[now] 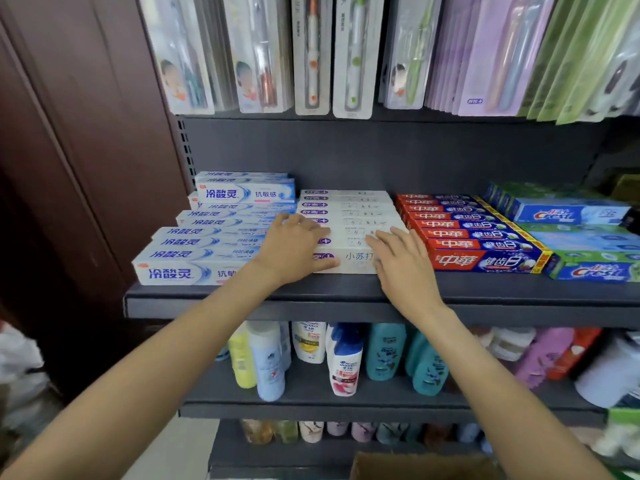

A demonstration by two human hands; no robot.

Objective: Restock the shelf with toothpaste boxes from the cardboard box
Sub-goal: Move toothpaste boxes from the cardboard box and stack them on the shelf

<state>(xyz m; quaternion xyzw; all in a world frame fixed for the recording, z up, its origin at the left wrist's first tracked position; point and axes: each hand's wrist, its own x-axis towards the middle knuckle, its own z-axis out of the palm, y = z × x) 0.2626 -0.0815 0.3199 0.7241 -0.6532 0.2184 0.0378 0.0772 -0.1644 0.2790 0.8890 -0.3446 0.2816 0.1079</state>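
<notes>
Toothpaste boxes (349, 233) filled the white row mid-shelf (346, 296). The left hand (294, 251) and right hand (401, 261), fingers flat, pressed them into line. That looked like squaring up; next calls for reaching down to the carton (415, 465).

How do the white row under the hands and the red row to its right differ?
The white toothpaste boxes are pale with a purple mark; the red toothpaste boxes are red and blue. Both the left hand and the right hand rest on the white row; nothing touches the red row. The red row's front box shows fully; the white row's is partly covered. Both rows lie flat on the same shelf.
</notes>
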